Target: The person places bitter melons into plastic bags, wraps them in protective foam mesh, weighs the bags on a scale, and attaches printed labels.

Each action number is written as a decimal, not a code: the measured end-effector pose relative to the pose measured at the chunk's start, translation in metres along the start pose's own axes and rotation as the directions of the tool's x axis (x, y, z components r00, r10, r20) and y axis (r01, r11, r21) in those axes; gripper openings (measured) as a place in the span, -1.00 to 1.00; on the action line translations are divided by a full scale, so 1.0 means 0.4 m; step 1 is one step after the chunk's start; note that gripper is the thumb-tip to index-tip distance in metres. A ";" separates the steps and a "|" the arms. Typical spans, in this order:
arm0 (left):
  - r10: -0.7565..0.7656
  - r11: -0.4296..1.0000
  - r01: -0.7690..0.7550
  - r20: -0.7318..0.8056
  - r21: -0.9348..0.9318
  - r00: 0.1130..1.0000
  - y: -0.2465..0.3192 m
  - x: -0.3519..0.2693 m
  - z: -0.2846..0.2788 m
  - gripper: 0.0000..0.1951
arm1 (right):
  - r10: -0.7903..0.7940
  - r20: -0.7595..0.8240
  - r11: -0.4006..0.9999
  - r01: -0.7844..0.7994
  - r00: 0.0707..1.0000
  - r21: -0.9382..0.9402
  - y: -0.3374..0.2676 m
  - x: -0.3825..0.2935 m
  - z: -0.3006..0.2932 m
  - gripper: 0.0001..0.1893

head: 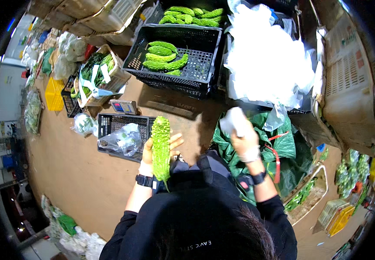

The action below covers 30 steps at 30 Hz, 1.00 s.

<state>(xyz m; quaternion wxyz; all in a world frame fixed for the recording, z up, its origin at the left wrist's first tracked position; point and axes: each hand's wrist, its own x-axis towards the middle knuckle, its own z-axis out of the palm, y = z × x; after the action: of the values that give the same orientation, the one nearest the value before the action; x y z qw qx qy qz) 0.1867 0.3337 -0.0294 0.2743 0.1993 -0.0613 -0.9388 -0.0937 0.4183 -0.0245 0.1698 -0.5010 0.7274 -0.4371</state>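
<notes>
A large bitter melon (161,146) lies lengthwise along the palm of my left hand (147,154), its stem end towards me. The fingers and thumb show on either side of it. My right hand (246,139), slightly blurred, grips a crumpled white piece of thin material (233,122), perhaps plastic or paper. Ahead, a black plastic crate (207,65) holds several bitter melons (161,58) on its left side. To its right is a large overexposed heap of white plastic material (268,61).
Behind the crate lie more bitter melons (190,16). A digital scale (124,106) sits beyond a low black crate (109,118) with a plastic bag (125,139). Green sacking (281,130) is under my right arm. Leafy greens fill a crate (121,76) at left.
</notes>
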 end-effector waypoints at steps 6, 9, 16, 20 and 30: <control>-0.040 0.999 0.040 0.063 0.001 0.997 0.096 -0.108 -0.114 -0.39 | -0.318 0.438 0.942 0.227 0.841 0.248 -0.260 -0.044 0.332 -0.59; 0.108 0.990 -0.108 0.012 0.089 0.994 0.158 -0.220 -0.144 -0.37 | -0.042 0.791 0.830 -0.419 0.611 0.368 -0.316 -0.048 0.414 -0.68; 0.263 0.958 -0.260 -0.005 0.124 0.965 0.247 -0.458 -0.214 -0.29 | -0.065 0.836 0.671 -0.597 0.544 0.440 -0.402 -0.174 0.674 -0.66; 0.255 0.952 -0.260 0.051 0.161 0.966 0.285 -0.553 -0.269 -0.29 | 0.047 0.878 0.885 -0.428 0.476 0.185 -0.454 -0.198 0.730 -0.67; 0.435 0.885 -0.418 -0.043 0.205 0.899 0.349 -0.645 -0.262 -0.28 | -0.227 0.796 0.949 -0.055 0.561 0.310 -0.600 -0.196 0.851 -0.80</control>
<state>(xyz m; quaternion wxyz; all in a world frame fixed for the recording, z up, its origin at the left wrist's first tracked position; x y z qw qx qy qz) 0.4967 0.3549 -0.0058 0.4560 0.2474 -0.1810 -0.8355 0.3136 0.3008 -0.0367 0.5408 -0.6500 0.4631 -0.2658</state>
